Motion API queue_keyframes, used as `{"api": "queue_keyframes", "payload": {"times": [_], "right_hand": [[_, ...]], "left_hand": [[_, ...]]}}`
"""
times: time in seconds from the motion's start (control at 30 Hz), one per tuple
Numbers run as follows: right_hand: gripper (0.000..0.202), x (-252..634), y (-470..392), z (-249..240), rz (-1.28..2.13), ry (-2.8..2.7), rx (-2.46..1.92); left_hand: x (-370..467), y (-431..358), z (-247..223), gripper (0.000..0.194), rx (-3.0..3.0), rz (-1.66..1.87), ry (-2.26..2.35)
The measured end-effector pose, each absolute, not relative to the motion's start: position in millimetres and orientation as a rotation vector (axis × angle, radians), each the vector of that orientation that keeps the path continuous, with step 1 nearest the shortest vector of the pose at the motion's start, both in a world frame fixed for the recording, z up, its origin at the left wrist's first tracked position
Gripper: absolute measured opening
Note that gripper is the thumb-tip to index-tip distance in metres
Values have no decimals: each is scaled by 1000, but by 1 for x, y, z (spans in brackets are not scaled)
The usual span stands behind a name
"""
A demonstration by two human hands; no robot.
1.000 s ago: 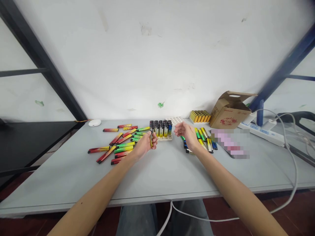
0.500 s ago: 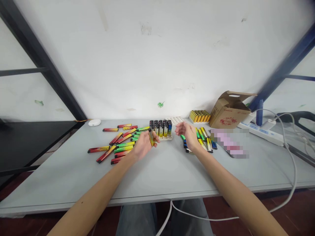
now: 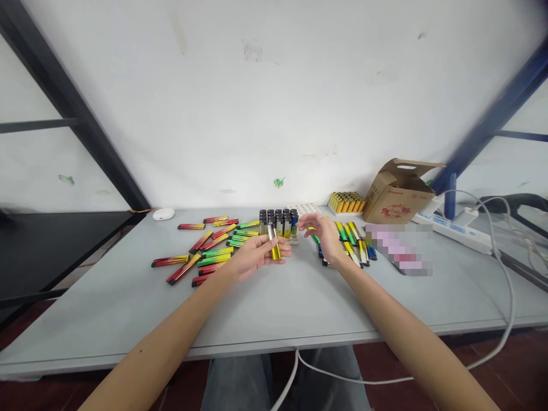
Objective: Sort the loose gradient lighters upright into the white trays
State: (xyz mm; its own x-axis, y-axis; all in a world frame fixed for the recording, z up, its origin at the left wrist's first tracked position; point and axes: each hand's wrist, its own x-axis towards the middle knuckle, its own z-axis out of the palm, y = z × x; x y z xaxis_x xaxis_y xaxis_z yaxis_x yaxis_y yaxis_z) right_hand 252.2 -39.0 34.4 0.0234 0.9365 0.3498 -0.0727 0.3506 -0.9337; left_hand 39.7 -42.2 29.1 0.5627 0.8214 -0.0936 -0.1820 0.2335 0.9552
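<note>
Pinched between the thumb and fingers of my left hand (image 3: 257, 254) is a shiny silver-and-yellow lighter (image 3: 274, 242), held nearly upright just in front of the white tray (image 3: 293, 241). Dark-topped lighters (image 3: 279, 220) stand in rows in that tray, partly hidden by my left hand. My right hand (image 3: 324, 235) is raised beside the tray's right end, fingers apart and curved, nothing visible in it. Below and beyond it lies a group of yellow, green, white and blue lighters (image 3: 351, 234). Left of my left hand, red-yellow and green-yellow lighters (image 3: 214, 260) are scattered flat.
Behind are a white holed tray (image 3: 305, 209) and a tray of yellow lighters (image 3: 347, 202). An open cardboard box (image 3: 396, 197) and a power strip (image 3: 460, 233) stand at right. A white case (image 3: 164, 214) lies far left. A white cable (image 3: 511, 285) hangs over the front edge.
My left hand has moved right and slightly nearer me, turning the lighter so its shiny silver-and-yellow face shows. My right hand has shifted slightly left, towards the tray.
</note>
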Motion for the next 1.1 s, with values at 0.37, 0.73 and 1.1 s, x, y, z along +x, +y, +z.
{"api": "queue_keyframes", "payload": {"times": [0.37, 0.73, 1.1], "right_hand": [[34, 246, -44, 35, 1129, -1523, -748], [29, 227, -49, 25, 948, -1574, -845], [34, 260, -33, 41, 762, -1207, -983]], "left_hand": [[38, -40, 21, 42, 1326, 731, 692], [41, -45, 28, 40, 1508, 710, 754], [41, -37, 24, 36, 1348, 888, 782]]}}
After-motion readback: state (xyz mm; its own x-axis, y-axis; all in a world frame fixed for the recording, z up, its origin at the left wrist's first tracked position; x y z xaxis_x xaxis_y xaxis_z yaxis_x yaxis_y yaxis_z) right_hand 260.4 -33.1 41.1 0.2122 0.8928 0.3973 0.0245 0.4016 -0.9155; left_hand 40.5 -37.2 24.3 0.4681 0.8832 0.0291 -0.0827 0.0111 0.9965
